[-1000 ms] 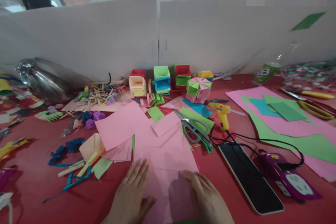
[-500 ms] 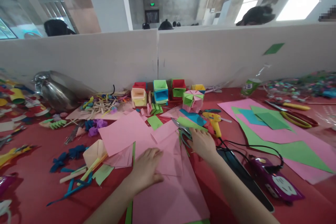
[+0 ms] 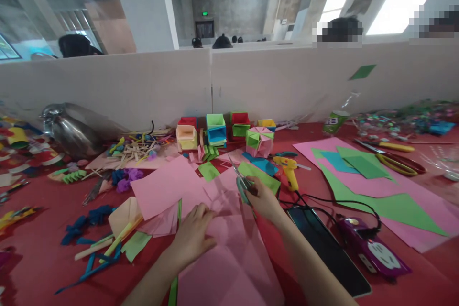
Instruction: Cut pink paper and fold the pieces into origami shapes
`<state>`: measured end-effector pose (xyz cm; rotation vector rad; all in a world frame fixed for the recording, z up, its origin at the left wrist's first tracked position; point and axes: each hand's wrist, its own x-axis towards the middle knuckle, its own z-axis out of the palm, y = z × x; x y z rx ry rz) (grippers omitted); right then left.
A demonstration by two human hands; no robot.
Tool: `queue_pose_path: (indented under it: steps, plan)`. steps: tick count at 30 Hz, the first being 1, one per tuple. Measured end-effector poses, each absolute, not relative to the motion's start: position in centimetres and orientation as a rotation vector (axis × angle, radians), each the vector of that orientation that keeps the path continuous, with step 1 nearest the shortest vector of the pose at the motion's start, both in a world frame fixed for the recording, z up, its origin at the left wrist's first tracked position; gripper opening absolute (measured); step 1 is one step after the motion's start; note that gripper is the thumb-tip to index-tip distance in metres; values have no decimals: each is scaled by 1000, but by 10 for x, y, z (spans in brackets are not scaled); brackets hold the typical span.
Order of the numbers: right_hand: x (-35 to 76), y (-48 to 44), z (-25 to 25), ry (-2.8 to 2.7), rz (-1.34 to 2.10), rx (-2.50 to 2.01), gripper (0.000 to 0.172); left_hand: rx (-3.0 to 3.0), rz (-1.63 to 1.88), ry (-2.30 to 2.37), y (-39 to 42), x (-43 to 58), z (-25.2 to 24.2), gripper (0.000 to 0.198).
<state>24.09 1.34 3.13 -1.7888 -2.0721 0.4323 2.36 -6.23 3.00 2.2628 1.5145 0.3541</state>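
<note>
Red surface (image 3: pixel 43 258), cluttered — right hand (image 3: pixel 266 199) fingers clamped on scissors (image 3: pixel 239 183), glue gun (image 3: pixel 289 168) near; left hand (image 3: pixel 193 236) fingers apart, flat on pink paper (image 3: pixel 233 263).

A paper sheet (image 3: pixel 229 258) lies on the table (image 3: pixel 43 248) at the near middle, with the left hand (image 3: pixel 191 236) on it. Just right and farther, the right hand (image 3: pixel 263 198) holds scissors (image 3: pixel 241 182) over the sheet's far edge. A glue gun (image 3: pixel 289 168) lies right of the scissors. A phone (image 3: pixel 328 248) lies nearer, with a power strip (image 3: pixel 376 253) to its right. Paper boxes (image 3: pixel 217 129) stand far behind, before the partition (image 3: pixel 143 81). A kettle (image 3: pixel 71 129) lies far left.
</note>
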Motion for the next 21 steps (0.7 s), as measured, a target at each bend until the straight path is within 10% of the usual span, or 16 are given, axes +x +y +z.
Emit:
queue_pose_path:
  steps: [9,21]
  plan:
    - [244,14,31,-2037,450,-1689,29,2176,428,1435,-59,18,39,11]
    - [202,16,30,-2155,215,-1548,21,2113,434,1390,-53,11,39,13]
